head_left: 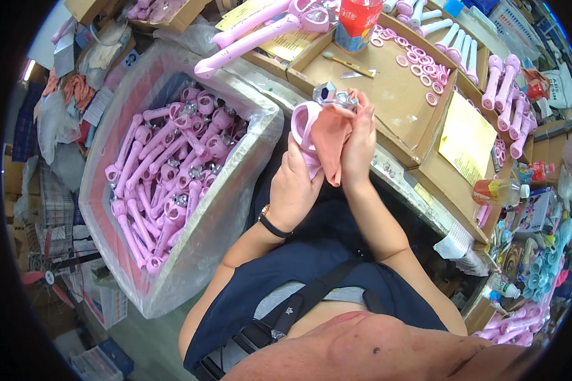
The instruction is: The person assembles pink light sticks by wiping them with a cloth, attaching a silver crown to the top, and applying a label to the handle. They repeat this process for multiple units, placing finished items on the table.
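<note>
My left hand (292,187) is closed around a pink plastic wand (310,155) with a ring-shaped head, held up over the near edge of the workbench. At the top of that head sits a clear, faceted gem (326,93). My right hand (361,143) pinches a salmon-coloured cloth (330,136) and presses it against the wand's head. The cloth and my fingers hide part of the wand.
A plastic-lined bin (248,159) to the left holds many pink wands (171,143). On the bench, a cardboard tray (388,105) contains pink rings (419,63), a brush (348,64) and a red-labelled bottle (357,24). Another bottle (499,192) lies at the right.
</note>
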`<state>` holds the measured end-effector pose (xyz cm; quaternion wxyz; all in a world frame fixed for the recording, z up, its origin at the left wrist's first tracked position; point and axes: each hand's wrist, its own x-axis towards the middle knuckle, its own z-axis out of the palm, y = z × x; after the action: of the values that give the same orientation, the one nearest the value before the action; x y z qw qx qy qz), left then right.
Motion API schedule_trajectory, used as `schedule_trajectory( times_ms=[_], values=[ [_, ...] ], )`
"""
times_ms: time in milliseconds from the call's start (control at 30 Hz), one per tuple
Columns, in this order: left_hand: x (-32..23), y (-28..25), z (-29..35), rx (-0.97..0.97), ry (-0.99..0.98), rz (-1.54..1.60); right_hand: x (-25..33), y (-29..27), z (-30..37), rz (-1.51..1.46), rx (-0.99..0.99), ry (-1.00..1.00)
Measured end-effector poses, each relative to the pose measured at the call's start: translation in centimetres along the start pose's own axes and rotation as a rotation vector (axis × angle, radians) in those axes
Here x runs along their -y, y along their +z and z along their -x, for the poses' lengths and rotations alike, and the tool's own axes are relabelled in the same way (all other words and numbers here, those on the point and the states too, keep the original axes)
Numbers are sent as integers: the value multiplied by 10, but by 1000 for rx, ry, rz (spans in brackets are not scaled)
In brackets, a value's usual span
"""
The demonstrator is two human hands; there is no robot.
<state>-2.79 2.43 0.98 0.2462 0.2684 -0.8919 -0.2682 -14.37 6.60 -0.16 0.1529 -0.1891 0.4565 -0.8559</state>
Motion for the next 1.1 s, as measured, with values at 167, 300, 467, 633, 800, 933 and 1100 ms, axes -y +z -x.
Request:
schedule_trajectory(
  times_ms=[167,300,467,633,800,933,1100],
  values=[
    [6,0,-7,24,191,169,22,26,22,335,-59,-27],
    [2,-6,9,85,91,106,40,-17,-11,-190,166,529],
    [9,-12,4,345,223,530,27,-40,-16,-403,525,416],
    [12,-16,-7,859,-322,1298,20,-39,-17,-386,585,314],
    [0,-6,4,209,60,526,14,-44,-5,6,242,262],
    [14,-1,-6,241,76,739,5,-22,31,-72,-93,-44],
    [27,5,-8,377,-80,1100,9,10,57,-27,-109,-79]
  ],
)
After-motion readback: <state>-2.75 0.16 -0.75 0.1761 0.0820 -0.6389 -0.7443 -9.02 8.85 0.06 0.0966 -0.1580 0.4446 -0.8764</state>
